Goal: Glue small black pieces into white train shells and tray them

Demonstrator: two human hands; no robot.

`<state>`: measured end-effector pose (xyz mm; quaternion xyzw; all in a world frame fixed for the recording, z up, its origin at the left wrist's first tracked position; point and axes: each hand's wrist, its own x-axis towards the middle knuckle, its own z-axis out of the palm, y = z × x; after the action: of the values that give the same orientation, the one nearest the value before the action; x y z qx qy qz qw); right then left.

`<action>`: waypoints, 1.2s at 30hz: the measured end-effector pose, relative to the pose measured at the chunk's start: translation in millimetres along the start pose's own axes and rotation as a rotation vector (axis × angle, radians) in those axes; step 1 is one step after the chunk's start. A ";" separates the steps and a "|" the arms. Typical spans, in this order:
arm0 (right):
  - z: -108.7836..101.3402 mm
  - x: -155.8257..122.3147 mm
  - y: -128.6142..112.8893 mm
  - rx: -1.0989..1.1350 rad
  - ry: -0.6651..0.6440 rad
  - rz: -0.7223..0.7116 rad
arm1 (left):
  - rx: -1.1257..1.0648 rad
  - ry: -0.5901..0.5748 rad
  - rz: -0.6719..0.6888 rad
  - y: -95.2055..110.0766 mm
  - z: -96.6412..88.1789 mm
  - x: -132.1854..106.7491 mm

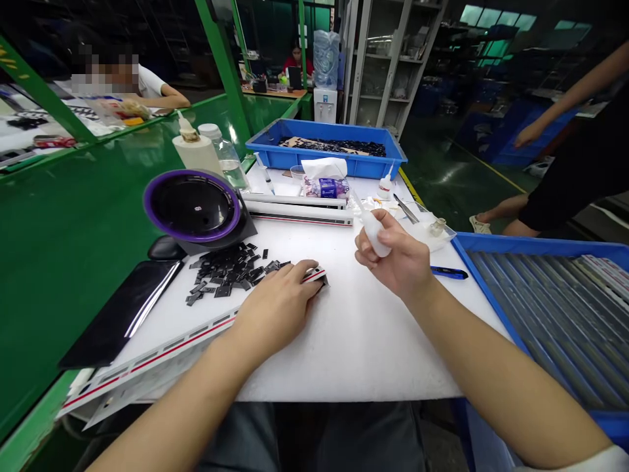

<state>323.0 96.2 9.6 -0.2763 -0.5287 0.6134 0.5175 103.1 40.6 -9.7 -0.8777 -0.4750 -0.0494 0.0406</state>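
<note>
My left hand [276, 303] is closed around the far end of a long white strip with a red stripe and dark window-like slots [189, 339]. The strip runs diagonally back to the table's front left corner, partly under my forearm. Raised above the table, my right hand [403, 257] grips a small white squeeze bottle [375, 235], its thin nozzle pointing up and left. Beyond my left hand lies a loose heap of small black rectangular pieces [228, 272]. Two similar striped lengths [304, 213] rest farther back on the white tabletop [363, 354].
A purple-rimmed black round device [194, 206] and a black flat panel [118, 314] stand left. Behind are bottles [228, 160], a tissue pack [327, 187] and a blue bin [327, 157]. Tweezers [405, 208], a blue cutter [449, 273] and a blue tray [555, 314] are right. A person walks nearby.
</note>
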 end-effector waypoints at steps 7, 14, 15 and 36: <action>-9.7 2.9 -3.9 0.018 -0.027 0.039 | -0.015 -0.010 -0.024 0.0 -2.5 0.3; 11.4 -5.6 18.1 -0.260 0.277 -0.071 | -0.002 0.011 -0.026 2.5 -1.6 0.0; 14.1 -9.1 21.8 -0.347 0.288 -0.121 | -0.001 0.008 -0.026 2.6 -1.7 -0.1; 21.5 -16.1 34.8 -0.738 0.231 -0.273 | -0.002 0.018 -0.029 2.1 0.1 -0.3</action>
<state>297.0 76.8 -20.0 -0.4379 -0.6835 0.2733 0.5161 104.7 39.2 -9.9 -0.8702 -0.4874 -0.0583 0.0433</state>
